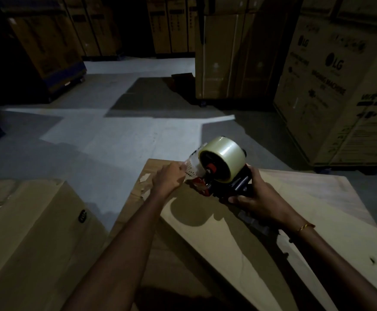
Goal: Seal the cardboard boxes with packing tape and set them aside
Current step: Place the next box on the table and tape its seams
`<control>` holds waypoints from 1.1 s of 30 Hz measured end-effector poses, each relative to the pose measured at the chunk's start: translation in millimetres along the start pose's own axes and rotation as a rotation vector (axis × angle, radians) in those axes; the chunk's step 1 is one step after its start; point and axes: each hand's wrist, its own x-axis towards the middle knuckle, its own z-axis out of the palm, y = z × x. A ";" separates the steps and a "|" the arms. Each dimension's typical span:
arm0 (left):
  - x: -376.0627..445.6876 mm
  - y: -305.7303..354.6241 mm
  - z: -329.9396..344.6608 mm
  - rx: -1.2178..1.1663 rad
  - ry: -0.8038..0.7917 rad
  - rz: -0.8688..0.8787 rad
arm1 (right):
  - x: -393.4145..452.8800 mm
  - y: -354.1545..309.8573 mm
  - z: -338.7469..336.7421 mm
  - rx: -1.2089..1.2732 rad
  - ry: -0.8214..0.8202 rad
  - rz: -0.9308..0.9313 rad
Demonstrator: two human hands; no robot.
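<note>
My right hand (253,194) grips the dispenser (222,173) over the box (216,232), my left hand (168,178) pinches the tape end (193,163); I judge sealing barely begun, nothing set aside yet.

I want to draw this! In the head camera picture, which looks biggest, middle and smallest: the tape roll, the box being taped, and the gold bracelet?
1. The box being taped, by far the largest.
2. The tape roll on the dispenser.
3. The gold bracelet, a thin band on the right wrist.
All three sit about equally near, so the order is safe.
</note>
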 end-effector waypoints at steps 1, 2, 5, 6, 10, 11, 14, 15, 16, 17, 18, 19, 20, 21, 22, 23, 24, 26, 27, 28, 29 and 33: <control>-2.6 0.1 1.5 0.024 0.014 0.004 | 0.1 -0.4 -0.2 -0.008 0.001 0.001; -4.5 0.9 1.9 0.032 0.027 0.015 | 0.4 -0.9 -0.5 -0.024 0.004 0.005; -5.0 0.5 3.3 0.046 0.038 0.033 | 1.6 -4.9 -1.0 -0.060 -0.010 0.012; -5.1 0.2 3.2 0.052 0.038 0.036 | 1.9 -6.1 -1.2 -0.073 -0.020 0.018; -7.4 1.8 1.5 0.118 0.038 0.010 | 3.5 -10.1 -3.7 -0.122 -0.043 0.046; -7.6 2.4 1.2 0.131 0.035 0.003 | 4.4 -11.9 -4.7 -0.128 -0.053 0.052; -6.1 3.1 2.8 0.135 0.035 0.001 | 7.0 -18.6 -8.3 -0.136 -0.079 0.064; -5.8 3.0 3.0 0.137 0.037 0.004 | 7.0 -19.4 -9.7 -0.142 -0.088 0.065; -5.5 2.9 3.3 0.150 0.041 0.004 | 6.1 -18.7 -12.1 -0.151 -0.096 0.065; -5.3 2.7 3.6 0.167 0.052 0.003 | 4.2 -16.5 -15.5 -0.160 -0.101 0.065; -5.1 2.2 4.1 0.181 0.065 0.002 | 0.6 -12.6 -19.6 -0.157 -0.103 0.069; -4.7 3.2 4.2 0.186 0.074 0.002 | -3.5 -6.9 -24.8 -0.146 -0.103 0.078; -5.4 2.7 4.6 0.186 0.077 0.001 | -9.1 -1.7 -28.0 -0.134 -0.105 0.090; -5.8 4.2 4.8 0.181 0.085 0.005 | -15.2 2.4 -31.3 -0.130 -0.103 0.098; -5.8 4.7 5.8 0.183 0.092 0.005 | -21.0 5.9 -32.3 -0.130 -0.097 0.102; -7.5 6.8 5.3 0.190 0.106 0.007 | -25.6 8.8 -32.3 -0.129 -0.085 0.103; -10.3 8.7 5.4 0.196 0.117 0.010 | -29.6 11.7 -31.2 -0.127 -0.072 0.100; -16.2 10.6 7.0 0.226 0.145 0.044 | -34.3 16.5 -29.2 -0.102 -0.053 0.087; -18.8 10.4 8.9 0.261 0.153 0.085 | -35.5 18.1 -28.8 -0.083 -0.051 0.078; -21.9 10.8 10.8 0.320 0.147 0.136 | -36.2 19.2 -28.5 -0.069 -0.049 0.065; -24.4 9.9 14.3 0.379 0.125 0.188 | -36.4 20.2 -28.4 -0.065 -0.047 0.054; -47.7 15.9 21.5 0.600 0.017 0.303 | -36.6 21.3 -28.0 -0.082 -0.035 0.015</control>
